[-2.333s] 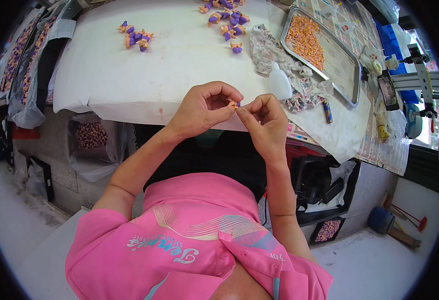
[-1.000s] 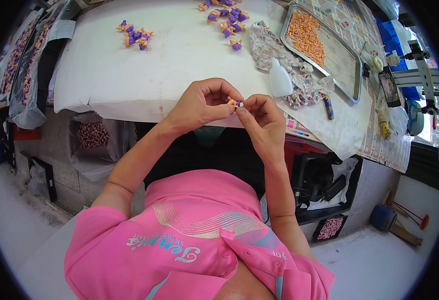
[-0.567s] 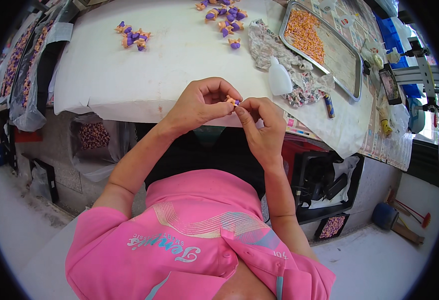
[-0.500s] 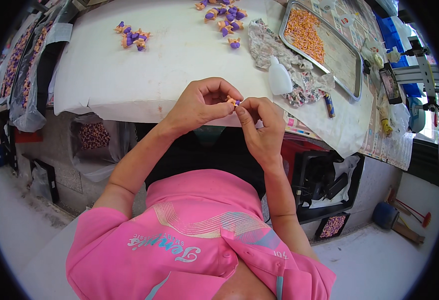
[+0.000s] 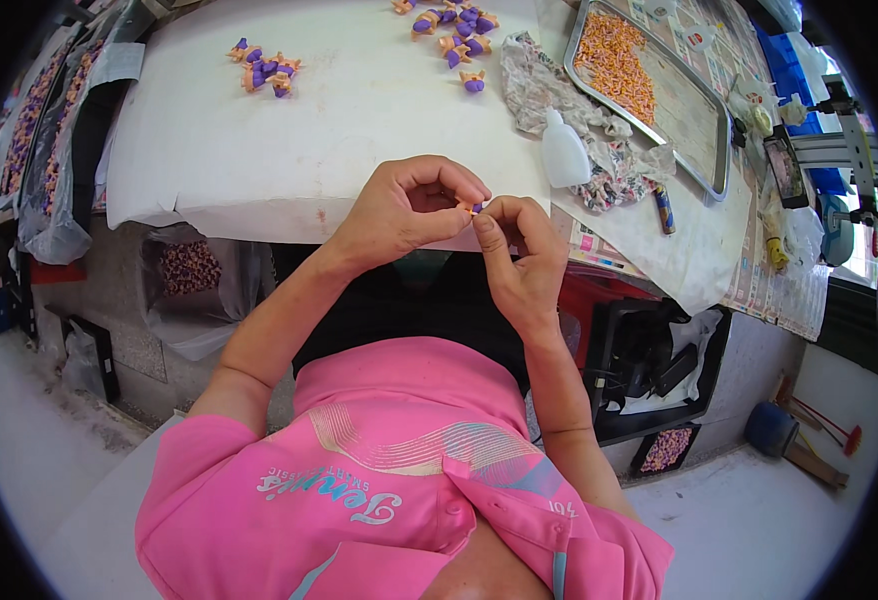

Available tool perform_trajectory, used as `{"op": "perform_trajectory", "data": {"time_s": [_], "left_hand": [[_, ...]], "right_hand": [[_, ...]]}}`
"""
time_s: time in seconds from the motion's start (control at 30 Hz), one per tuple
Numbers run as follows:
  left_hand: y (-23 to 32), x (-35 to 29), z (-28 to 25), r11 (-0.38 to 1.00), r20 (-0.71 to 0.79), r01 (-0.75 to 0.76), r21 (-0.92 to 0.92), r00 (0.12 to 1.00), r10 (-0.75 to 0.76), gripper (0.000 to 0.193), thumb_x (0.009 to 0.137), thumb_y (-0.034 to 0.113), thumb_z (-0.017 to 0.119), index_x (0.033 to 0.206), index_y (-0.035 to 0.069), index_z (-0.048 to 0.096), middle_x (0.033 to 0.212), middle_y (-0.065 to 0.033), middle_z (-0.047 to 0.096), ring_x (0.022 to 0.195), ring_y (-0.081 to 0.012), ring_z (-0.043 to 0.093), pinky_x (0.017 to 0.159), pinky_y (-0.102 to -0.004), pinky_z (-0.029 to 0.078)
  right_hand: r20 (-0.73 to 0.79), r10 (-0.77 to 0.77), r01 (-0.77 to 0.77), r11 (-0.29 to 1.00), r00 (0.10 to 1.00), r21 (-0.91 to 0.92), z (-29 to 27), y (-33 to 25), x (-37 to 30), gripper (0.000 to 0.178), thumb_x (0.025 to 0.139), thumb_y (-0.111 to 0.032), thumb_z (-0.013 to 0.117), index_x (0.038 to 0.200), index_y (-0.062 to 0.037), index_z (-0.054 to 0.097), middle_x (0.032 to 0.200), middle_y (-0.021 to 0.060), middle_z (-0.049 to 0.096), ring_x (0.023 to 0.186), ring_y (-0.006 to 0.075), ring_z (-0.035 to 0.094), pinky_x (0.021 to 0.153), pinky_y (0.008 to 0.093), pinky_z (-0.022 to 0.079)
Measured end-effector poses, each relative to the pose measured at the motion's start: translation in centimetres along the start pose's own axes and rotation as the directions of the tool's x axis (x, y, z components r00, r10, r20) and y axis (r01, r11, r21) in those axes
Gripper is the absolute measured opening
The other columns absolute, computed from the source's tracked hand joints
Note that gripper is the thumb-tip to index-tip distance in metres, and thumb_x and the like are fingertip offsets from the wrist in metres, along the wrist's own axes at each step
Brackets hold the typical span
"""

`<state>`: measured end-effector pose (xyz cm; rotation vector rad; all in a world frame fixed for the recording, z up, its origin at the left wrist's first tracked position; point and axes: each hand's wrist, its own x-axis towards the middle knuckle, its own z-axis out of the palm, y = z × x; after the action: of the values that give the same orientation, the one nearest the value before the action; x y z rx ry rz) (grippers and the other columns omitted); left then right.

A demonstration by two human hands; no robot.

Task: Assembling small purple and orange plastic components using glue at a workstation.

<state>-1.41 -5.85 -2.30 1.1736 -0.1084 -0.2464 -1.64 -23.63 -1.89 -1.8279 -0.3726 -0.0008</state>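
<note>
Close to the table's front edge, my left hand (image 5: 404, 212) pinches a small purple-and-peach plastic toy figure part (image 5: 476, 208) between thumb and forefinger. My right hand (image 5: 521, 238) meets it from the other side, thumb and forefinger closed on the same part. Fingers cover most of it, and a tiny pale bit shows at the fingertips. Similar purple-and-peach toy parts (image 5: 264, 72) lie in a small group at the far left of the table. Another group of toy parts (image 5: 456, 45) lies farther back, ahead of my hands.
A white squeeze bottle (image 5: 565, 150) lies beside a crumpled stained cloth (image 5: 614, 172). Right of them are a small dark-blue tube (image 5: 665, 210) and a metal tray (image 5: 701, 170) holding many tiny orange pieces (image 5: 614, 65). A phone (image 5: 784, 170) is clamped on a stand at the right.
My hands stay at nearly the same place. The part has turned slightly between my fingertips, and less of it shows. The view has shifted a little.
</note>
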Motion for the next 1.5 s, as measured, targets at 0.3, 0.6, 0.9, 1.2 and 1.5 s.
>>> {"op": "perform_trajectory", "data": {"time_s": [0.3,0.6,0.9,1.2,1.5], "left_hand": [[-0.2,0.0,0.1,1.000,-0.005,-0.002,0.012,1.000,0.002,0.014,0.082,-0.006,0.063,0.095,0.000,0.063,0.102,-0.0052,0.062,0.093,-0.0103,0.060,0.085,-0.0252,0.050],[0.0,-0.1,0.9,1.000,-0.020,0.013,-0.017,1.000,-0.013,0.017,0.084,-0.003,0.064,0.100,0.001,0.063,0.093,-0.0001,0.060,0.087,-0.0060,0.058,0.079,-0.0208,0.049],[0.7,0.0,1.5,0.988,-0.066,0.134,-0.080,0.988,-0.139,0.014,0.090,0.007,0.061,0.102,-0.001,0.062,0.090,-0.0042,0.064,0.078,-0.0092,0.063,0.075,-0.0244,0.054],[2.9,-0.9,0.5,0.944,-0.101,0.249,-0.216,0.956,-0.276,0.021,0.093,0.011,0.060,0.111,0.000,0.061,0.092,-0.0040,0.063,0.078,-0.0102,0.064,0.074,-0.0250,0.056],[6.4,-1.0,-5.7,0.955,-0.349,0.020,0.295,0.933,0.089,0.017,0.092,0.006,0.058,0.107,0.000,0.062,0.093,-0.0030,0.063,0.076,-0.0084,0.062,0.071,-0.0231,0.053]], "right_hand": [[0.026,0.112,-0.114,0.980,0.993,0.166,0.1,0.8,-0.2,0.012,0.092,-0.009,0.065,0.096,-0.0001,0.059,0.086,-0.0022,0.057,0.074,0.0038,0.051,0.064,0.0175,0.041],[0.074,0.172,-0.188,0.909,0.982,0.373,-0.8,0.0,-0.3,0.014,0.094,-0.009,0.063,0.102,-0.0001,0.058,0.088,-0.0020,0.058,0.075,0.0028,0.051,0.063,0.0166,0.040],[0.076,0.178,-0.194,0.889,0.981,0.415,-1.2,-0.7,0.6,0.014,0.093,-0.010,0.063,0.103,-0.0010,0.059,0.088,-0.0023,0.058,0.072,0.0024,0.050,0.058,0.0164,0.039],[0.038,0.205,-0.204,0.905,0.978,0.372,-0.7,-1.6,0.5,0.013,0.092,-0.012,0.065,0.100,-0.0017,0.060,0.086,-0.0032,0.058,0.069,0.0020,0.050,0.058,0.0165,0.039],[-0.006,0.182,-0.170,0.928,0.983,0.331,-0.3,-3.3,0.5,0.012,0.092,-0.008,0.064,0.101,-0.0021,0.060,0.085,-0.0046,0.056,0.071,0.0014,0.048,0.059,0.0162,0.038]]}}
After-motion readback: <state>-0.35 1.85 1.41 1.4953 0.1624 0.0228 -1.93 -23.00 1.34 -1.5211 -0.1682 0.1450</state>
